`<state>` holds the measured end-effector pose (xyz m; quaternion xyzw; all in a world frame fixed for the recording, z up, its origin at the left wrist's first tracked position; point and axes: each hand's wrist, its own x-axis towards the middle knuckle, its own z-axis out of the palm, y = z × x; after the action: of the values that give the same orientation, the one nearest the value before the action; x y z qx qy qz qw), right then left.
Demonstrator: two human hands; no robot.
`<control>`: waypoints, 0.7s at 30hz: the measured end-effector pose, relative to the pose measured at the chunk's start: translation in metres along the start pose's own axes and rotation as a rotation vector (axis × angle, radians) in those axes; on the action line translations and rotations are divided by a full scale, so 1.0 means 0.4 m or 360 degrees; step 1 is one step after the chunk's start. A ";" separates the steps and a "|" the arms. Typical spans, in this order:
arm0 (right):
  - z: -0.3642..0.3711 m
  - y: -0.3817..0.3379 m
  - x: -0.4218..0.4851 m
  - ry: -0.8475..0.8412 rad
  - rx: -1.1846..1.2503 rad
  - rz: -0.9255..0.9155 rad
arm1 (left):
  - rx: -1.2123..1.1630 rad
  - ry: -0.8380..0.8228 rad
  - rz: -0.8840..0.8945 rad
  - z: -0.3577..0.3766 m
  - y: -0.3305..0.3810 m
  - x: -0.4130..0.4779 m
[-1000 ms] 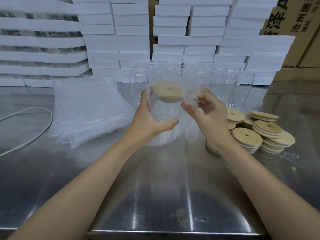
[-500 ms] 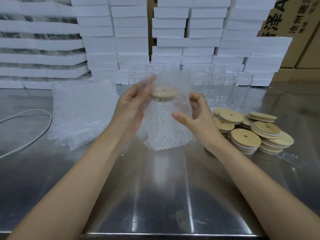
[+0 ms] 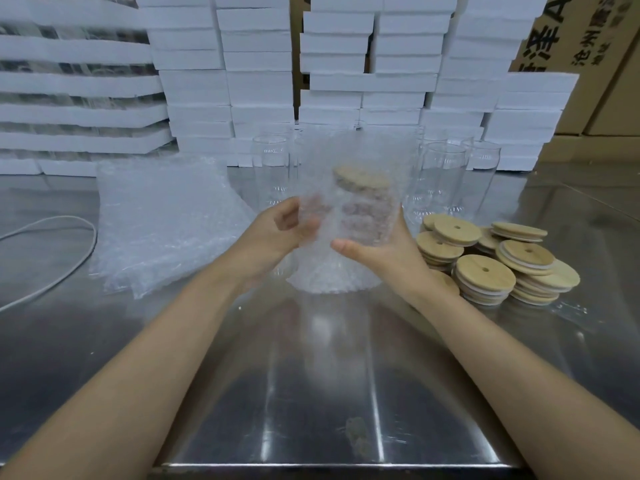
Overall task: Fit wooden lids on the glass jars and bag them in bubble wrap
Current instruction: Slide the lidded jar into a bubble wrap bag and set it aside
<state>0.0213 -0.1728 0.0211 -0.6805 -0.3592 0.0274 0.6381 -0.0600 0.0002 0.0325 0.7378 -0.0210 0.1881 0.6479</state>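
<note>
One jar (image 3: 360,220) is as good as finished: its wooden lid (image 3: 362,180) is on the mouth and the whole thing sits inside a bubble-wrap bag (image 3: 332,275). I hold it over the middle of the counter (image 3: 311,375). The bag's lower end reaches down to the steel or close to it; I cannot tell whether it touches.

The jar stands near upright, its long axis vertical with a slight lean, lid end up and base down.

My left hand (image 3: 277,233) grips the bag's left side, fingers curled into the wrap. My right hand (image 3: 377,251) cups the right side, thumb in front, fingers showing through the wrap behind the glass.

What remains for this one, I judge, is only to close or fold the loose top.

Much is left beyond that — empty jars (image 3: 443,178) stand along the far edge, a pile of spare lids (image 3: 485,268) lies to the right, and a stack of unused bags (image 3: 166,220) lies to the left.
</note>
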 end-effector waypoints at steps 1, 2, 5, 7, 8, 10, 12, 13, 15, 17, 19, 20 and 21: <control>-0.006 -0.005 0.003 0.0077 0.0056 0.0013 | 0.0067 0.0048 -0.0118 0.000 -0.001 0.004; -0.013 -0.010 0.006 0.0148 0.0111 0.0030 | 0.0212 0.0078 -0.0276 -0.001 -0.001 0.007; -0.030 -0.019 0.013 0.0244 0.0282 0.0067 | 0.0435 -0.0060 -0.0729 0.011 -0.014 0.001; -0.034 -0.020 0.012 0.0217 0.0300 0.0093 | 0.0205 -0.0085 -0.0781 0.028 -0.021 -0.002; -0.034 -0.020 0.010 0.0198 0.0291 0.0101 | 0.0116 -0.0031 -0.0744 0.032 -0.024 0.000; -0.037 -0.018 0.009 0.0176 0.0268 0.0107 | 0.0081 0.0072 -0.0665 0.035 -0.026 0.001; -0.035 -0.018 0.009 0.0157 0.0215 0.0102 | 0.0109 0.0125 -0.0585 0.034 -0.026 0.000; -0.032 -0.019 0.008 0.0144 0.0190 0.0095 | 0.0144 0.0171 -0.0525 0.034 -0.028 -0.002; -0.024 -0.020 0.008 0.0115 0.0149 0.0066 | 0.0417 0.0291 -0.0300 0.033 -0.031 -0.004; -0.014 -0.018 0.005 0.0077 0.0066 0.0033 | 0.0900 0.0352 -0.0010 0.032 -0.035 -0.008; -0.008 -0.013 0.003 0.0068 -0.0017 -0.0005 | 0.1154 0.0284 0.0151 0.032 -0.040 -0.016; -0.007 -0.010 0.002 0.0078 -0.0045 -0.0022 | 0.1187 0.0246 0.0183 0.030 -0.045 -0.016; -0.007 -0.007 0.002 0.0090 -0.0061 -0.0026 | 0.1162 0.0239 0.0197 0.028 -0.047 -0.013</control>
<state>0.0220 -0.1749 0.0246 -0.6902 -0.3470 -0.0039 0.6349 -0.0567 -0.0088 0.0120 0.9017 0.0504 0.2754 0.3295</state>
